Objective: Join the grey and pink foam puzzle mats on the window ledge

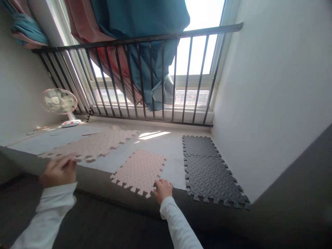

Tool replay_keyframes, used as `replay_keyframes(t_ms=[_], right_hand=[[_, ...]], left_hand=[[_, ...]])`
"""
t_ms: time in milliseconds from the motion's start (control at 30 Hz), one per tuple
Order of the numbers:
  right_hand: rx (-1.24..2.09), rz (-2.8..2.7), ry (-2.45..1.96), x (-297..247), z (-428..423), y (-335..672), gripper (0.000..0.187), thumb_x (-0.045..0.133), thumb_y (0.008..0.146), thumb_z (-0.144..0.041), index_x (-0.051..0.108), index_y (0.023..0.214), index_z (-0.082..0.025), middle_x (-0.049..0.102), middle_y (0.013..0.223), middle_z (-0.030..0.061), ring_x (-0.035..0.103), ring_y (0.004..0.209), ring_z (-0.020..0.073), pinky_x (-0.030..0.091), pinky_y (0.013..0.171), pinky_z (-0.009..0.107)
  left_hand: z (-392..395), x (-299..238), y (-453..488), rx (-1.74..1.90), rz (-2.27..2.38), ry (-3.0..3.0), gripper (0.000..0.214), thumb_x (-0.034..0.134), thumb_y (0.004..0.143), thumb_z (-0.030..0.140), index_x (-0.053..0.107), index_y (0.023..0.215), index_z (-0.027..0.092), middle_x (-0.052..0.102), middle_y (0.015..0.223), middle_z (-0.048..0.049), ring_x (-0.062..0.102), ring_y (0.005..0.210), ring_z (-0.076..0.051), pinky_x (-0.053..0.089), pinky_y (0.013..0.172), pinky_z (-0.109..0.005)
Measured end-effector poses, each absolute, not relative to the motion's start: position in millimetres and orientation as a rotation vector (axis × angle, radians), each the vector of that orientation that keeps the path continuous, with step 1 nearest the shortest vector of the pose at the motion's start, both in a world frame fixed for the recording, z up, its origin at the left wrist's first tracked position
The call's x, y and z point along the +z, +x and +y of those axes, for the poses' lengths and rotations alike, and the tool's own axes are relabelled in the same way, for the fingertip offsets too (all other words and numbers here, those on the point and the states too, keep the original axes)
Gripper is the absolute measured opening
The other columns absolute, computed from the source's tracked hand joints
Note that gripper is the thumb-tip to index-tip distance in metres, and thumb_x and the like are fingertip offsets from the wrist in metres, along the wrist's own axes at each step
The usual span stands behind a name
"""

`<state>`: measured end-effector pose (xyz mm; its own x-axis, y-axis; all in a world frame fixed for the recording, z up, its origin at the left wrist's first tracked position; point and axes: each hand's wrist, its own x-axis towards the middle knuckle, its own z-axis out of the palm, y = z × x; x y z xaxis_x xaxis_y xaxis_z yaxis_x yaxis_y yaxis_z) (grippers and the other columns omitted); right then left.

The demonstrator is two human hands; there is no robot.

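My left hand [61,170], smeared by motion, is closed on the near edge of a larger pale pink foam mat [95,144] at the left of the ledge. Nearer the middle lies a square pale pink foam tile [142,167] with jigsaw edges; its front teeth stick out past the ledge's edge. My right hand [163,190] is at this tile's near right corner, fingers apart and bent over the ledge's edge. Whether they touch the tile is hard to tell. On the right, two joined dark grey foam tiles [210,169] lie along the wall.
The white ledge [173,148] runs below a window with a black metal railing [137,41]. Behind the railing hangs a teal and pink curtain [145,20]. A small white fan [61,103] stands at the far left. A dark floor [109,221] lies below.
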<state>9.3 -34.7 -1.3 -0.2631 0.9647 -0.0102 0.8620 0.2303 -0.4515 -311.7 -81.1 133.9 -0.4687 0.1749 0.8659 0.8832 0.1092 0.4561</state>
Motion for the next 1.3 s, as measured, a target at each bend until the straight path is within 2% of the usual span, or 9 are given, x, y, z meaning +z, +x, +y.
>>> replay_keyframes(t_ms=[100, 233, 367, 567, 767, 967, 1167, 1300], right_hand=[[0.513, -2.103, -1.814, 7, -38, 44, 0.038, 0.048, 0.074, -0.024, 0.053, 0.111, -0.031, 0.053, 0.118, 0.0039, 0.044, 0.108, 0.0196, 0.025, 0.093, 0.043], [0.466, -1.966, -1.968, 19, -42, 115, 0.035, 0.045, 0.075, -0.022, 0.057, 0.107, -0.028, 0.055, 0.116, 0.0035, 0.045, 0.109, 0.0191, 0.030, 0.091, 0.039], [0.409, -1.835, -2.057, 17, -43, 186, 0.034, 0.042, 0.075, -0.025, 0.060, 0.104, -0.026, 0.056, 0.115, 0.0036, 0.048, 0.106, 0.0197, 0.036, 0.087, 0.035], [0.375, -1.654, -2.096, -11, -44, 232, 0.035, 0.040, 0.073, -0.026, 0.062, 0.100, -0.021, 0.059, 0.110, 0.0053, 0.053, 0.099, 0.0191, 0.042, 0.081, 0.031], [0.420, -1.705, -2.050, -33, -51, 228, 0.034, 0.040, 0.074, -0.026, 0.062, 0.100, -0.023, 0.059, 0.109, 0.0038, 0.052, 0.101, 0.0193, 0.041, 0.081, 0.030], [0.441, -1.680, -2.064, -34, -54, 222, 0.032, 0.042, 0.073, -0.025, 0.063, 0.098, -0.024, 0.060, 0.107, 0.0024, 0.053, 0.099, 0.0180, 0.041, 0.078, 0.029], [0.442, -1.659, -2.049, -32, -58, 220, 0.033, 0.040, 0.075, -0.023, 0.063, 0.099, -0.023, 0.060, 0.107, 0.0028, 0.052, 0.099, 0.0181, 0.040, 0.080, 0.029], [0.454, -1.636, -2.052, -33, -59, 222, 0.033, 0.040, 0.074, -0.022, 0.063, 0.098, -0.022, 0.061, 0.106, 0.0033, 0.053, 0.099, 0.0185, 0.040, 0.080, 0.029]], left_hand=[[-58, 72, -257, -1.214, -1.876, -1.236, 0.024, 0.049, 0.074, 0.031, 0.068, 0.077, 0.016, 0.061, 0.080, -0.0042, 0.056, 0.071, -0.014, 0.046, 0.068, -0.026], [-46, -31, -193, -0.993, -2.218, -1.527, 0.023, 0.047, 0.072, 0.018, 0.068, 0.083, 0.015, 0.063, 0.084, -0.0077, 0.057, 0.074, -0.015, 0.047, 0.069, -0.026], [-51, -81, -180, -1.005, -2.326, -1.533, 0.025, 0.047, 0.072, 0.017, 0.066, 0.089, 0.019, 0.062, 0.096, -0.0069, 0.057, 0.086, -0.017, 0.046, 0.073, -0.026], [-60, -85, -180, -0.990, -2.348, -1.492, 0.025, 0.048, 0.071, 0.020, 0.065, 0.090, 0.018, 0.064, 0.097, -0.0073, 0.056, 0.089, -0.020, 0.045, 0.078, -0.030], [-66, -86, -181, -0.968, -2.344, -1.499, 0.025, 0.047, 0.070, 0.021, 0.064, 0.089, 0.017, 0.065, 0.096, -0.0071, 0.057, 0.085, -0.019, 0.044, 0.079, -0.030], [-57, -87, -196, -0.972, -2.439, -1.513, 0.021, 0.053, 0.065, 0.021, 0.065, 0.082, 0.020, 0.067, 0.088, -0.0041, 0.059, 0.080, -0.018, 0.045, 0.075, -0.027], [-58, -84, -197, -0.885, -2.420, -1.542, 0.026, 0.050, 0.070, 0.023, 0.065, 0.091, 0.016, 0.067, 0.092, -0.0073, 0.059, 0.081, -0.019, 0.046, 0.074, -0.028], [-58, -82, -198, -0.886, -2.407, -1.553, 0.026, 0.050, 0.070, 0.023, 0.065, 0.090, 0.016, 0.066, 0.090, -0.0076, 0.059, 0.080, -0.019, 0.046, 0.073, -0.028]])
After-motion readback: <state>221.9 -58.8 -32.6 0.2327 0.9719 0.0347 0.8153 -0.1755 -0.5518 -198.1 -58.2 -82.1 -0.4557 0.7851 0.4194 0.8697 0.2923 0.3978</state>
